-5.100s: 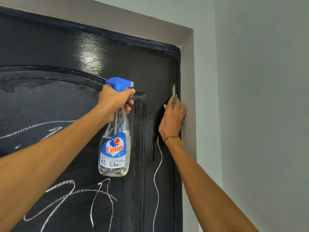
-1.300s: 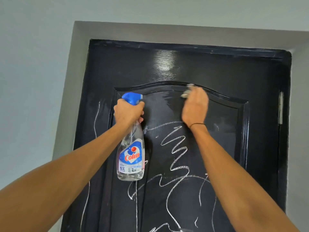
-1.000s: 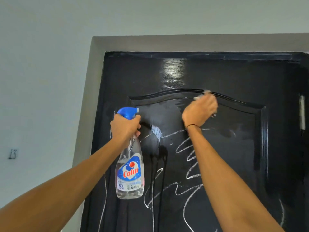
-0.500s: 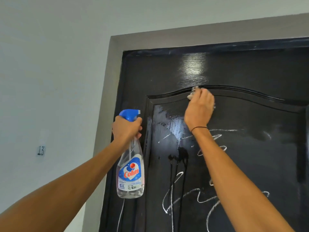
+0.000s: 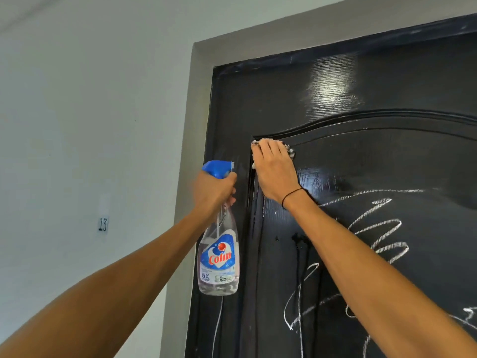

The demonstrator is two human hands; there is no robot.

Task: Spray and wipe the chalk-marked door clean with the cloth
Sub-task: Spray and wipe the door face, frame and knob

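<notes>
A glossy black door (image 5: 387, 156) carries white chalk scribbles (image 5: 379, 228) on its arched inset panel. My right hand (image 5: 276, 171) presses a small pale cloth (image 5: 290, 151) against the panel's upper left corner, and only the cloth's edges show past my fingers. My left hand (image 5: 214, 189) grips the neck of a clear spray bottle (image 5: 219, 257) with a blue trigger head, held upright just left of the panel moulding. Wet runs trail down the door below my right wrist.
A grey door frame (image 5: 188, 151) borders the door on the left and top. Left of it is a pale wall (image 5: 90, 125) with a small "13" label (image 5: 102, 224).
My right hand has slid the cloth left along the panel's top edge to its left corner. The view has swung left, and the bottle stays held up in my left hand.
</notes>
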